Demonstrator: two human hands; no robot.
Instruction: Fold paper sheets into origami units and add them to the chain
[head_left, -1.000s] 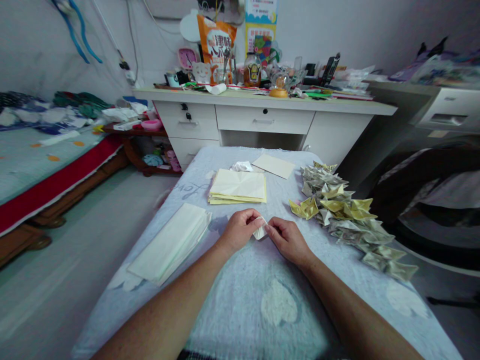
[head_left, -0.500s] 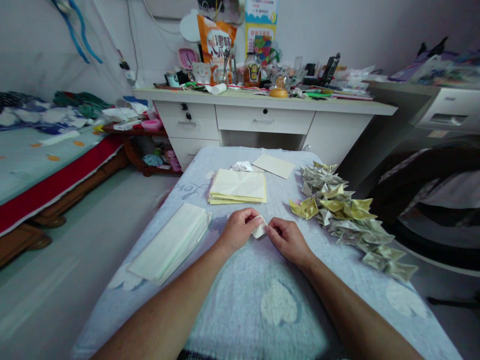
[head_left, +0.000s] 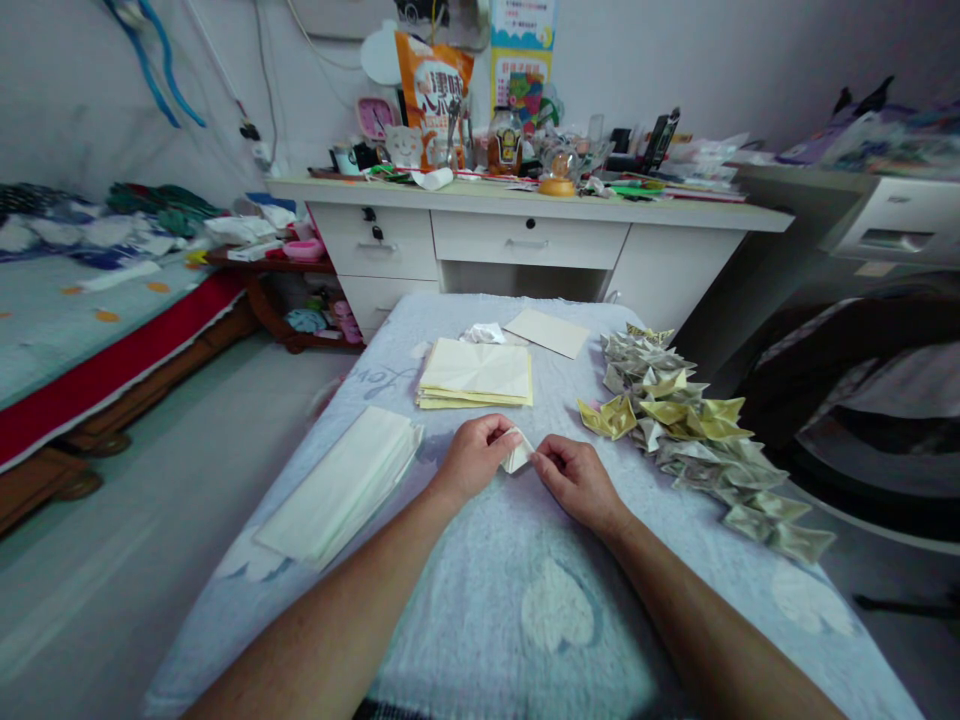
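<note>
Folded paper (head_left: 517, 458): I saw it small and pale, just below the centre of the frame, between the two hands.
Left hand (head_left: 476, 456): gripped the folded paper from its left, thumb and fingers closed over it.
Right hand (head_left: 577, 480): pinched the paper's right corner between thumb and fingertips.
Cream stack (head_left: 476, 368): lay flat just above the hands in the frame, creases showing on its top sheet.
Loose sheet (head_left: 551, 333): lay above and right of the stack; a crumpled white piece (head_left: 484, 333) sat to its left.
Long pale bundle (head_left: 337, 485): lay slanted, left of centre, near the left forearm.
Folded shapes (head_left: 694, 420): ran in a grey and yellow heap down the right side.
Blue cloth (head_left: 450, 640): spread beneath all these.
White desk (head_left: 667, 265): stood across the upper middle, carrying an orange bag (head_left: 435, 100) and a jar (head_left: 504, 145).
</note>
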